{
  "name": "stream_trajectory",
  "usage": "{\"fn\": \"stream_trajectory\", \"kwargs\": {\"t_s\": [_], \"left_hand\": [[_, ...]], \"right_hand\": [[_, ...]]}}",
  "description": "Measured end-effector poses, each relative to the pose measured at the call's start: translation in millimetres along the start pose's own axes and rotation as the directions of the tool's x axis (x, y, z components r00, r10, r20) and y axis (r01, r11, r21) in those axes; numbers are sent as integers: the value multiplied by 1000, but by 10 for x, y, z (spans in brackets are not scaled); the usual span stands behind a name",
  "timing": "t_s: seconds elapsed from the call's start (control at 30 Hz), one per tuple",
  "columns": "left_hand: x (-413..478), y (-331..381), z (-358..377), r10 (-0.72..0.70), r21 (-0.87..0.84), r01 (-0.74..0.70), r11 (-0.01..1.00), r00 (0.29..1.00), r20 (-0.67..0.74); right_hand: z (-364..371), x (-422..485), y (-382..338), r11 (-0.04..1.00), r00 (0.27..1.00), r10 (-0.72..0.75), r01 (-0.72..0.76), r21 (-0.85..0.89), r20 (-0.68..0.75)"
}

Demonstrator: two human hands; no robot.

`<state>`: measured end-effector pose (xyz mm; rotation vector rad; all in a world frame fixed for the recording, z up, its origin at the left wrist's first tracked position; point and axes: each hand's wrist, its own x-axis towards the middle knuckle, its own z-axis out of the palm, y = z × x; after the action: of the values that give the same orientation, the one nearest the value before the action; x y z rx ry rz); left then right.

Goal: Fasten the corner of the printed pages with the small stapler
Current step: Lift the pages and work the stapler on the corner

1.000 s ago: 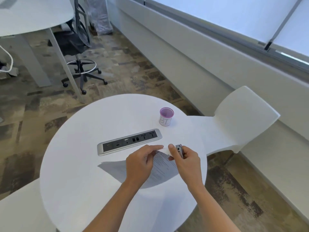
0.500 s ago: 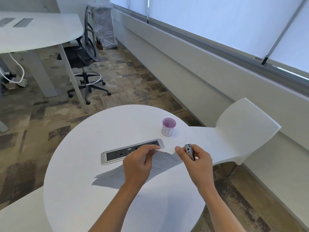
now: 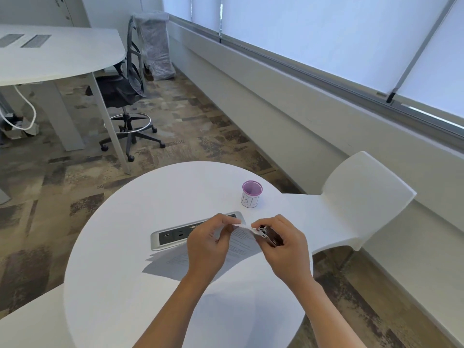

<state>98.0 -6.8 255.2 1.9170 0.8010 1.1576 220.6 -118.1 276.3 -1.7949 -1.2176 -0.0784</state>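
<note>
The printed pages (image 3: 241,247) lie on the round white table (image 3: 125,285), their far corner lifted off the surface. My left hand (image 3: 208,247) pinches that raised corner between thumb and fingers. My right hand (image 3: 283,247) grips the small metal stapler (image 3: 270,235), whose open end points left and meets the tip of the paper corner. Much of the sheet is hidden under my left hand.
A grey power strip panel (image 3: 170,236) is set into the table behind the pages. A purple-rimmed cup (image 3: 251,194) stands at the far right. A white chair (image 3: 361,197) sits to the right, an office chair (image 3: 128,96) and desk (image 3: 50,54) farther back.
My right hand has brought the stapler left to the paper corner, after drawing apart half a second ago. My left hand has lifted the corner higher. The view has tilted up.
</note>
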Motion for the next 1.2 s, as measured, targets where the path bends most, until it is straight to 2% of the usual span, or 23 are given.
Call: {"fn": "stream_trajectory", "kwargs": {"t_s": [0.07, 0.13, 0.2, 0.23, 0.27, 0.33, 0.37, 0.4, 0.5, 0.6, 0.7, 0.83, 0.97, 1.07, 1.2], "left_hand": [[5, 19, 24, -33, -38, 32, 999, 999, -6], [-14, 47, 49, -59, 38, 63, 997, 994, -95], [-36, 91, 45, -207, 69, 226, 972, 955, -211], [-52, 117, 35, -303, 27, 316, 948, 928, -215], [-54, 149, 15, -410, -52, 407, 912, 899, -154], [-19, 254, -29, -619, -244, 627, 740, 777, 116], [-2, 318, -54, -665, -292, 704, 647, 709, 236], [5, 358, -78, -664, -317, 737, 597, 675, 320], [-19, 390, -102, -589, -352, 712, 607, 701, 402], [-61, 344, -113, -572, -362, 677, 641, 736, 361], [-75, 342, -125, -591, -377, 674, 635, 738, 325], [-60, 345, -156, -585, -385, 666, 638, 745, 320], [-46, 351, -158, -570, -377, 659, 651, 752, 331], [-16, 382, -159, -571, -405, 661, 631, 750, 334], [16, 408, -167, -570, -420, 647, 636, 761, 309]], "right_hand": [[35, -11, 17, 999, 999, -29, 28, -32, -37], [79, -28, 18, 997, 997, -34, 29, -68, -63], [122, -46, -5, 994, 994, -44, 34, -104, -101], [138, -56, -23, 991, 990, -58, 42, -123, -125], [154, -69, -32, 989, 986, -73, 52, -141, -148], [180, -95, -39, 978, 976, -125, 91, -185, -180], [197, -114, -36, 970, 969, -163, 123, -211, -185], [213, -137, -30, 959, 962, -203, 157, -236, -184], [250, -217, -22, 928, 944, -283, 226, -295, -167], [238, -263, -17, 930, 949, -279, 230, -286, -145], [150, -265, -55, 970, 970, -193, 167, -175, -149], [-40, -240, -220, 999, 984, 24, -29, -24, -177], [-87, -175, -248, 982, 976, 176, -182, -41, -127], [-114, -119, -257, 980, 982, 178, -182, -77, -54], [-172, -72, -250, 986, 983, 165, -163, -37, 86]]}}
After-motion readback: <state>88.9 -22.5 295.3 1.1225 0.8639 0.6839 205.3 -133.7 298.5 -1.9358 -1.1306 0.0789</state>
